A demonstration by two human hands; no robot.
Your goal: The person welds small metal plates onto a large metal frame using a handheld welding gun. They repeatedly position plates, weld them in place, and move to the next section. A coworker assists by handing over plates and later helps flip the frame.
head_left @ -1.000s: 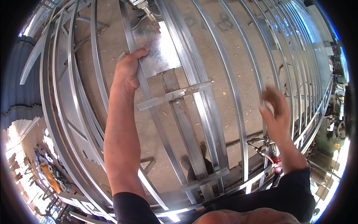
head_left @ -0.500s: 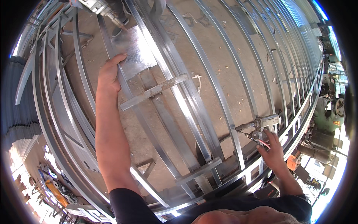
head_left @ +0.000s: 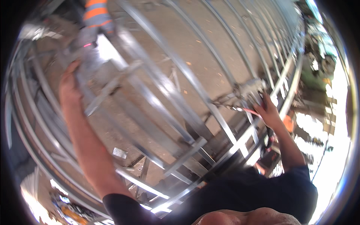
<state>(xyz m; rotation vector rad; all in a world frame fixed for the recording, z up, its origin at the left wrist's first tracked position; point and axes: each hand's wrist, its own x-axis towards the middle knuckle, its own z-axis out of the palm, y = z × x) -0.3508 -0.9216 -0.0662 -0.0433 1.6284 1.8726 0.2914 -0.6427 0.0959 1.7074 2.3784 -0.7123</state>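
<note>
My left hand [head_left: 70,84] is closed on a long steel tube [head_left: 85,89] of a metal frame, its thumb pointing up along the tube. Beside it lies a shiny metal sheet [head_left: 98,65]. A short flat crossbar [head_left: 107,90] lies across the tubes to the right of my wrist. On the right, my right hand [head_left: 269,112] curls around the rear of a grey welding gun [head_left: 247,89], whose narrow nozzle points left above the frame. A pinkish-red hose [head_left: 250,111] runs by my thumb. Motion smears both hands somewhat.
A co-worker's grey-and-orange sleeve [head_left: 96,15] reaches in at the top left, near a small red light and a white glare. Long parallel tubes [head_left: 195,28] stretch to the far right. A second crossbar [head_left: 185,155] lies close to my body. Machinery [head_left: 318,75] stands at the right.
The view has shifted, so the frame and both hands sit elsewhere in the picture. The co-worker's tool at the top left is replaced by a grey-and-orange sleeve. Both my hands keep their holds.
</note>
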